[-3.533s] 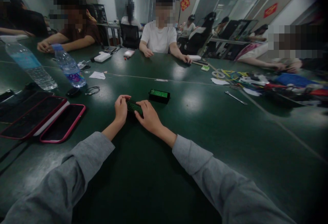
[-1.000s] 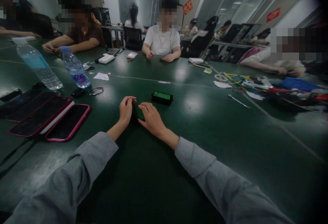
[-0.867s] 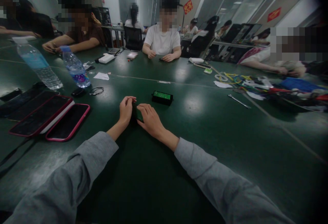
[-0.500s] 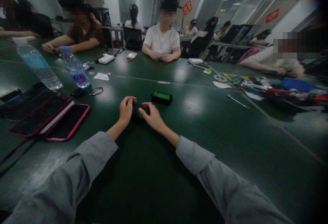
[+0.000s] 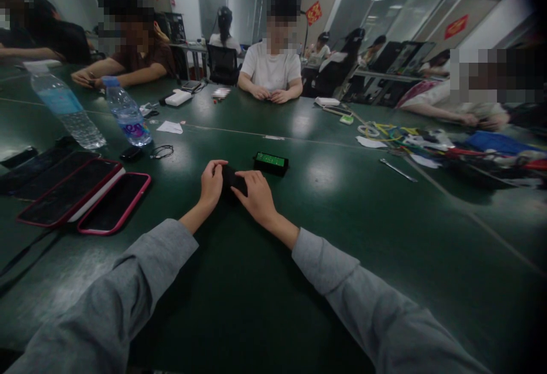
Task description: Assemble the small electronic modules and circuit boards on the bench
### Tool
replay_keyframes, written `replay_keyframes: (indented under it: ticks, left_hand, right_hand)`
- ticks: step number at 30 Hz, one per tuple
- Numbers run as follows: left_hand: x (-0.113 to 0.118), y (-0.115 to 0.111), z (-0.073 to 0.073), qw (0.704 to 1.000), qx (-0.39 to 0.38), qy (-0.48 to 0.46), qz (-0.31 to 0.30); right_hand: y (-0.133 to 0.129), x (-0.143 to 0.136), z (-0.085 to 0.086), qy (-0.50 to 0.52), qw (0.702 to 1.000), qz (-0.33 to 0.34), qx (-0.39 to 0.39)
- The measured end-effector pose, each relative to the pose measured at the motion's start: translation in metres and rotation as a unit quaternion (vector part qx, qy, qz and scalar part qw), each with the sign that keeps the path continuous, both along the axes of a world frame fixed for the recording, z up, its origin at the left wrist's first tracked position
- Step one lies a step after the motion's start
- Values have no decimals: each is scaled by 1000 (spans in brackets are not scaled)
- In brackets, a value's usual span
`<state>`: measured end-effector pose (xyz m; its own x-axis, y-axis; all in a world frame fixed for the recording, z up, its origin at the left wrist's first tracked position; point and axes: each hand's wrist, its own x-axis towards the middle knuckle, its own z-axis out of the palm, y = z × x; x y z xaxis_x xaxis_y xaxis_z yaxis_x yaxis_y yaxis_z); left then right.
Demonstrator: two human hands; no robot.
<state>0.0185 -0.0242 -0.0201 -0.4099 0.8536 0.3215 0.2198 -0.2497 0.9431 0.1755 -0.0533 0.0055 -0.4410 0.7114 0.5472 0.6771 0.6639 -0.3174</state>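
A small flat black piece (image 5: 233, 178) is held between my two hands just above the green tabletop. My left hand (image 5: 211, 182) grips its left end, fingers curled round the edge. On the right end, my right hand (image 5: 257, 196) pinches it between thumb and fingers. What exactly the piece is, I cannot make out. Just beyond my right hand lies a black rectangular case (image 5: 270, 164) with a bright green circuit board showing in its top.
Phones (image 5: 114, 203) in red cases, two water bottles (image 5: 128, 114) and a thin cable loop (image 5: 161, 151) lie on the left. A wrench (image 5: 397, 169) and a heap of tangled cables (image 5: 431, 140) are at the right. Co-workers sit around the table's far side.
The piece in my hands has turned, so a plain black face shows where a dark greenish one was. My right fingers have closed onto it more firmly.
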Motion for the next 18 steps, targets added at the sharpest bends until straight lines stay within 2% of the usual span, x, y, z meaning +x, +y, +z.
replay_keyframes:
  ticks: [8,12,18]
  left_hand:
    - [1,0,2,997,21,-66,-19]
    - [2,-1,4,997,14,-72,-34]
    - [2,-1,6,997,10,-68,-31]
  right_hand:
    - [-12,-2,11,-119,988,49,89]
    - [-14,-2,13,-150,981,69,98]
    - [-13,-3,11,-137,983,96,79]
